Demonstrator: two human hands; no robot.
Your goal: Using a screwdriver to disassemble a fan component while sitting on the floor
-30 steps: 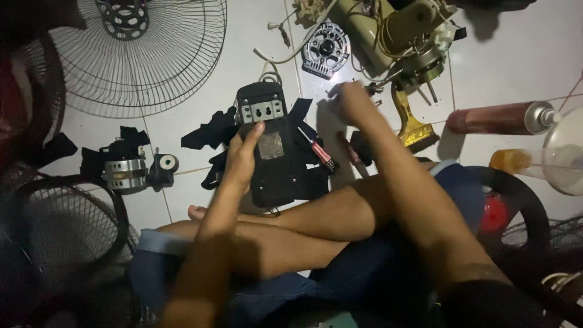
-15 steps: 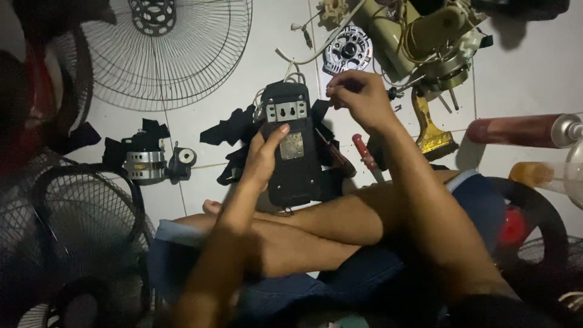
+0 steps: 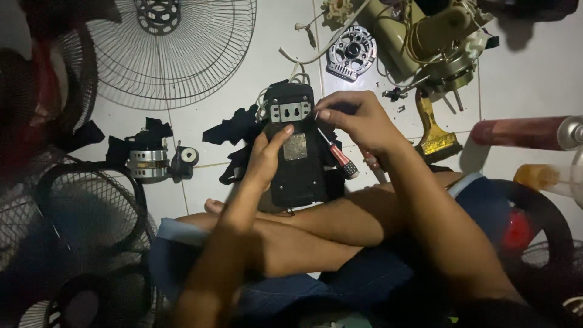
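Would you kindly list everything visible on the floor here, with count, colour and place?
black housing: one, black with a grey plate, centre, resting on the crossed legs
screwdriver: one, red and black handle, beside the housing's right edge
wire fan guard: one, pale metal, top left on the white tiled floor
dark fan guards: at least two, black, lower left
small motor: one, silver and black, left of the housing
round motor cover: one, silver, top centre
beige fan body: one, beige, top right
brass-coloured bracket: one, right of centre
red cylinder: one, right edge
left hand: steadies the housing
right hand: fingers pinched near the housing's top right corner
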